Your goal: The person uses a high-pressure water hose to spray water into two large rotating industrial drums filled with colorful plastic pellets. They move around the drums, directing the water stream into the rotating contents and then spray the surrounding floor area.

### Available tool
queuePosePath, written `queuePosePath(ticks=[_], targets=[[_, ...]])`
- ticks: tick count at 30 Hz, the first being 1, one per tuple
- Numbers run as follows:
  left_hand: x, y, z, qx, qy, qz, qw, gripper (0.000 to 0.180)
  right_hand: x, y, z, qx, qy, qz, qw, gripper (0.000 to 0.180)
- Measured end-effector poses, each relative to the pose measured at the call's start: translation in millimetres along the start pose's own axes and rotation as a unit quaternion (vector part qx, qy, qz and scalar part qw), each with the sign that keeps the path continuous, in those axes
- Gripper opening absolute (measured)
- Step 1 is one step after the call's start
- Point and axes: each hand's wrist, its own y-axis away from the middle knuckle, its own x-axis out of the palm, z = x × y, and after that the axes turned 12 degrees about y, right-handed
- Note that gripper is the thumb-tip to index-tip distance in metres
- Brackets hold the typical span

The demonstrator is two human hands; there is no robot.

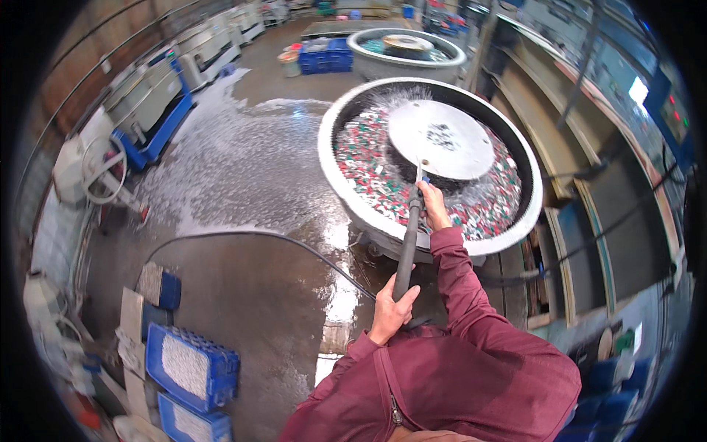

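Wet, foamy workshop floor (239, 177); 2 hands (392, 313) grip wand (408, 247).

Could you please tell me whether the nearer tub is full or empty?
The tub is partly filled: red, green and white pieces surround its disc; dark inner wall shows above them.

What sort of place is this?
Probably an industrial finishing or washing shop: a big round tub of small red, green and white pieces, a second tub behind it, and a wet floor.
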Motion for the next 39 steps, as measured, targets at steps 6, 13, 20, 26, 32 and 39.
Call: queuePosePath(ticks=[6, 13, 20, 26, 32, 39], targets=[[51.4, -36.3, 47.2, -0.079, -0.020, 0.069, 0.994, 0.040, -122.8, 0.9, -56.4, 0.138, -0.024, -0.133, 0.981, 0.028], [65.1, -59.7, 78.5, -0.087, -0.074, 0.098, 0.989, 0.037, -172.2, -6.4, -83.5, 0.172, -0.073, -0.112, 0.976, 0.022], [36.9, -65.9, 46.5, -0.070, -0.007, 0.034, 0.997, 0.034, -82.5, -52.3, -85.2, 0.199, -0.058, 0.015, 0.978, 0.022], [-31.7, -61.6, -13.5, -0.015, -0.029, 0.003, 0.999, 0.033, 31.3, -61.7, -36.0, 0.032, 0.134, -0.012, 0.990, 0.040], [-113.4, -59.5, -76.3, 0.006, 0.052, 0.044, 0.998, 0.034, 108.5, -81.9, -3.7, 0.032, -0.030, 0.053, 0.998, 0.037], [-186.7, -67.2, -149.9, -0.047, 0.041, 0.126, 0.990, 0.034, 179.0, -93.6, 15.9, 0.047, -0.006, -0.009, 0.999, 0.035]])
